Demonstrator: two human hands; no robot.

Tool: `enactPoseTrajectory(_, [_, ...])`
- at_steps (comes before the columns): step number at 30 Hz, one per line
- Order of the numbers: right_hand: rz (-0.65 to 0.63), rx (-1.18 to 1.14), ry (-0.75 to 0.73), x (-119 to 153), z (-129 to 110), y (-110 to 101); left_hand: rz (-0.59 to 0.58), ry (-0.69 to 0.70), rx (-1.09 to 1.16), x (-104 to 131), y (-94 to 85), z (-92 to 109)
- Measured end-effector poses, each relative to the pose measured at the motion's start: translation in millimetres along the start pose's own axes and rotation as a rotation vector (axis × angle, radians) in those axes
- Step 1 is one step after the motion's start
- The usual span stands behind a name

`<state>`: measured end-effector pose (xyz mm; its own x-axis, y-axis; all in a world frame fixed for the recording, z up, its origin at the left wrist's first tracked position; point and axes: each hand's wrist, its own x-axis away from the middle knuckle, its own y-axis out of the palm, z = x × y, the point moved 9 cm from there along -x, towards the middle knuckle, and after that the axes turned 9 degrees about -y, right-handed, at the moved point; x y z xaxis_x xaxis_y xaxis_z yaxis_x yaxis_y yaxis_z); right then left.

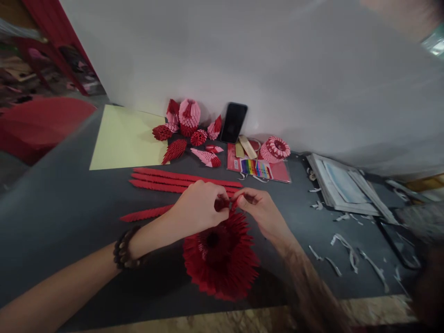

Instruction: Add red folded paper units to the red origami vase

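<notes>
A round red folded-paper piece (221,259), ring-shaped with spiky edges, lies on the dark table (69,217) in front of me. My left hand (199,206) and my right hand (258,208) meet just above its far rim. Both pinch a small red paper unit (229,205) between their fingertips. A dark bead bracelet (124,249) sits on my left wrist. A long red paper strip (145,213) runs out from under my left hand toward the left.
Three long red paper strips (173,179) lie behind my hands. Several red and pink paper models (189,125) stand by the white wall, beside a black phone (233,122), a yellow sheet (125,136) and a coloured paper pack (258,169). Stacked booklets (343,187) and white scraps (347,249) lie right.
</notes>
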<state>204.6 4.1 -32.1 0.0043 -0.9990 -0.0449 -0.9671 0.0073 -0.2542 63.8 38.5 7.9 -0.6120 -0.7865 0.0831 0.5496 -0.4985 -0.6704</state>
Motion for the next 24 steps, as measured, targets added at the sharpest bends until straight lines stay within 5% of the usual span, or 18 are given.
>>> enactPoseTrajectory(11, [0.118,-0.083,0.028,2.5,1.9,-2.0,0.06,-0.019,-0.187,1.4,2.1,1.8])
enactPoseTrajectory(24, [0.074,-0.009,-0.031,4.0,2.5,0.8,0.008,-0.006,-0.13,2.3,0.4,5.7])
